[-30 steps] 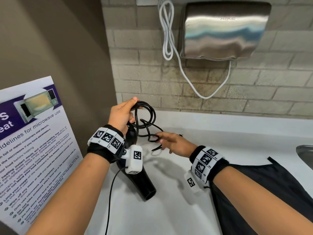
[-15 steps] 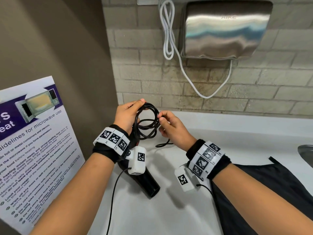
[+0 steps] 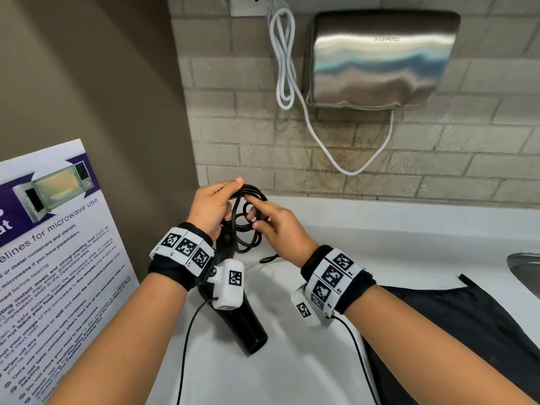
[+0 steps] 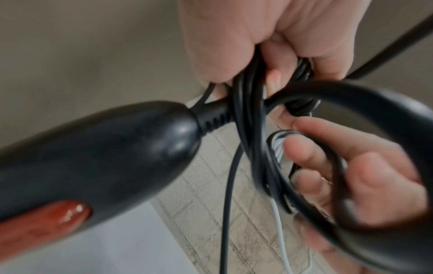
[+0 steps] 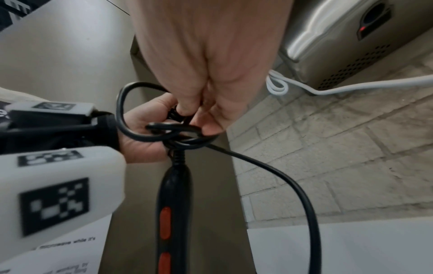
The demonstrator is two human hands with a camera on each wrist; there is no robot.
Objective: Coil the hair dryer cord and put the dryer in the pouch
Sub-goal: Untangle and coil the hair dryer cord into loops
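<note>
A black hair dryer (image 3: 245, 325) with red buttons hangs nozzle-down over the white counter. Its handle (image 4: 105, 157) points up toward my left hand (image 3: 232, 197). That hand grips several loops of the black cord (image 3: 248, 229) above the handle. My right hand (image 3: 254, 211) is against the coil and pinches a strand of cord (image 5: 293, 185) between thumb and fingers. A short loose tail (image 3: 267, 259) rests on the counter below my right wrist. The black pouch (image 3: 453, 317) lies flat on the counter under my right forearm.
A steel hand dryer (image 3: 380, 59) hangs on the brick wall, with its white cable (image 3: 285, 62) looped beside it. A microwave poster (image 3: 43, 258) leans at the left. The rim of a metal sink (image 3: 526, 270) shows at the far right of the counter (image 3: 409, 229).
My right hand rose from the counter to the coil in my left hand and brought more cord with it. The loose tail on the counter is shorter.
</note>
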